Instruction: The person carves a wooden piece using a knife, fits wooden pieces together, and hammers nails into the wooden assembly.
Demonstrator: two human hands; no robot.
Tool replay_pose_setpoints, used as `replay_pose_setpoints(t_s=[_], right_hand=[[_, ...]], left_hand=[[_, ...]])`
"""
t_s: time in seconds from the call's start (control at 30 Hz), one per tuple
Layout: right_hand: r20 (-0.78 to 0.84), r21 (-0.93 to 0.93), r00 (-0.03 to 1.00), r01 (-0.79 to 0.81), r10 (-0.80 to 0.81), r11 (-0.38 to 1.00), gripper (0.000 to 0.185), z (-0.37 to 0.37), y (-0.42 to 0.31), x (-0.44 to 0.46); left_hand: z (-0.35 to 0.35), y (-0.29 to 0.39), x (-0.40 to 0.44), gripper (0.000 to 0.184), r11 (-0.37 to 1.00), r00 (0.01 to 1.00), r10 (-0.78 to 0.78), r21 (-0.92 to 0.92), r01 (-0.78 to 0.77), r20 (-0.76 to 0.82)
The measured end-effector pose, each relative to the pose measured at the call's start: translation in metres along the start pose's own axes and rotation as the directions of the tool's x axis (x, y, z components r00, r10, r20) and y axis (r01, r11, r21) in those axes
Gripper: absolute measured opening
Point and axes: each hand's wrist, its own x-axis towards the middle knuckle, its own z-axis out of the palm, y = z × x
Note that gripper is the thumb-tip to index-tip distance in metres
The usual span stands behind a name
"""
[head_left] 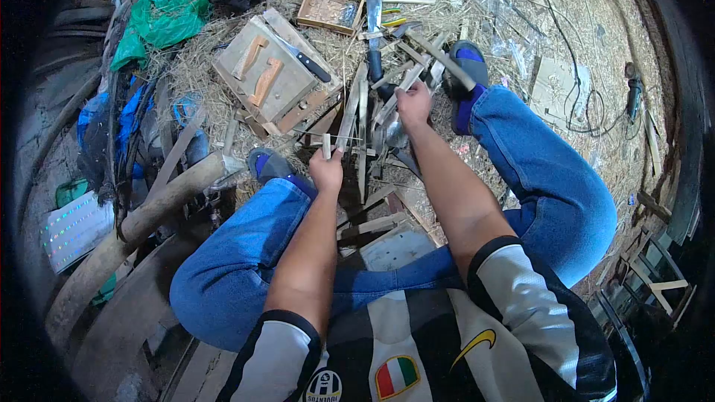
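Observation:
My left hand (326, 173) is closed around a small pale wooden piece (326, 146) that stands up from the fingers. A thin rod (342, 136) shows just beyond it, pointing right. My right hand (415, 107) has its fingers closed at a narrow wooden strip (389, 110) among the scraps, and what lies under the fingertips is partly hidden. Close beyond that hand lies a hammer (443, 59) with a wooden handle. A machete (373, 18) with a black handle lies farther off. Several wooden strips (363, 141) lie between my hands.
A wooden board (261, 108) bears two carved wooden pieces (266, 82) and a black-handled knife (313, 67). Behind it are a shallow wooden box (331, 10) and a green plastic bag (167, 11). A thick log (141, 216) lies left; a cable (558, 15) runs on the right.

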Motion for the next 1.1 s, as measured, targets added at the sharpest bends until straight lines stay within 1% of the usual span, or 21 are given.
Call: replay_pose_setpoints(t_s=[0.03, 0.1, 0.13, 0.17, 0.23, 0.27, 0.33, 0.37, 0.43, 0.57, 0.63, 0.67, 0.73, 0.77, 0.83, 0.9, 0.97, 1.0, 1.03, 1.07, 1.1], right_hand=[[0.001, -0.001, 1.000, 0.001, -0.001, 1.000, 0.044, -0.005, -0.005, 0.001], [-0.094, -0.220, 0.994, 0.038, -0.060, 0.975, 0.040, -0.013, -0.018, 0.002], [-0.227, -0.264, 0.969, 0.030, -0.093, 0.964, 0.036, -0.020, -0.034, -0.008], [-0.228, -0.264, 0.969, 0.033, -0.095, 0.964, 0.036, -0.020, -0.031, -0.012], [-0.037, -0.342, 0.993, 0.097, -0.116, 0.935, 0.039, -0.021, -0.028, -0.019], [0.166, -0.335, 0.984, 0.124, -0.071, 0.934, 0.040, -0.021, -0.025, -0.027], [0.473, -0.332, 0.881, 0.183, -0.005, 0.925, 0.041, -0.002, -0.008, -0.032], [0.477, -0.328, 0.879, 0.185, -0.006, 0.926, 0.041, 0.010, 0.006, -0.038], [0.494, -0.317, 0.863, 0.292, -0.106, 0.902, 0.039, 0.031, 0.030, -0.050], [0.535, -0.378, 0.843, 0.295, -0.053, 0.877, 0.039, 0.041, 0.033, -0.054], [0.368, -0.287, 0.930, 0.119, -0.005, 0.951, 0.042, 0.030, 0.014, -0.060], [0.369, -0.289, 0.929, 0.124, -0.009, 0.949, 0.042, 0.024, 0.004, -0.063], [0.244, -0.224, 0.963, -0.058, 0.114, 0.973, 0.039, 0.016, -0.009, -0.068], [0.243, -0.226, 0.964, -0.051, 0.107, 0.973, 0.039, 0.011, -0.014, -0.074], [0.144, -0.071, 0.990, 0.011, -0.001, 0.997, 0.028, 0.005, -0.016, -0.083], [0.147, -0.108, 0.988, 0.065, -0.049, 0.992, 0.032, 0.014, 0.007, -0.077], [0.179, 0.081, 0.982, 0.044, -0.058, 0.996, 0.047, 0.027, 0.028, -0.066], [0.220, 0.119, 0.975, -0.009, -0.017, 0.993, 0.052, 0.023, 0.020, -0.066], [0.223, 0.126, 0.974, -0.001, -0.028, 0.992, 0.052, 0.022, 0.013, -0.065], [0.334, 0.311, 0.942, -0.096, -0.014, 0.945, 0.047, 0.021, 0.004, -0.062], [0.443, 0.469, 0.896, -0.208, -0.024, 0.858, 0.043, 0.021, -0.002, -0.056]], left_hand=[[0.000, 0.000, 0.000, 0.024, 1.000, 1.000, -0.001, -0.001, 0.001, -0.001], [0.000, 0.001, -0.001, 0.024, 1.000, 1.000, 0.012, 0.025, -0.011, -0.018], [0.000, 0.000, 0.000, 0.024, 1.000, 1.000, 0.012, 0.024, -0.012, -0.020], [0.001, -0.001, 0.001, 0.025, 1.000, 1.000, -0.003, 0.007, 0.003, -0.021], [-0.001, 0.015, -0.001, 0.025, 1.000, 1.000, -0.017, -0.014, 0.016, -0.023], [-0.002, 0.023, -0.004, 0.024, 0.999, 0.999, -0.023, -0.026, 0.022, -0.034], [0.000, 0.029, -0.002, 0.023, 0.999, 0.998, -0.026, -0.036, 0.024, -0.053], [0.003, 0.024, 0.001, 0.023, 0.999, 0.999, -0.029, -0.017, 0.028, -0.043], [0.005, 0.022, 0.000, 0.023, 0.999, 0.999, -0.033, 0.008, 0.033, -0.035], [0.013, 0.011, 0.003, 0.023, 0.999, 0.999, 0.033, -0.011, -0.033, 0.006], [0.012, 0.015, 0.001, 0.022, 1.000, 0.996, -0.010, -0.014, 0.011, 0.085], [0.013, 0.016, 0.001, 0.022, 1.000, 0.997, -0.011, -0.019, 0.013, 0.082], [0.016, 0.015, 0.001, 0.022, 0.996, 0.999, 0.045, -0.074, -0.043, 0.022], [0.016, 0.015, 0.003, 0.022, 0.996, 0.999, 0.046, -0.081, -0.044, 0.020], [0.021, 0.013, 0.006, 0.023, 0.990, 0.998, -0.038, -0.136, 0.046, 0.056], [0.025, 0.011, 0.009, 0.024, 0.991, 0.999, 0.000, -0.131, 0.005, 0.037], [0.017, 0.022, 0.007, 0.024, 0.992, 0.999, 0.039, -0.120, -0.037, 0.011], [0.008, 0.040, 0.000, 0.025, 0.981, 0.997, -0.039, -0.189, 0.051, 0.065], [0.001, 0.053, -0.004, 0.026, 0.957, 0.986, -0.111, -0.252, 0.140, 0.124], [0.004, 0.046, -0.001, 0.026, 0.960, 0.987, -0.100, -0.248, 0.129, 0.126], [0.004, 0.046, 0.000, 0.026, 0.960, 0.989, -0.094, -0.252, 0.121, 0.116]])
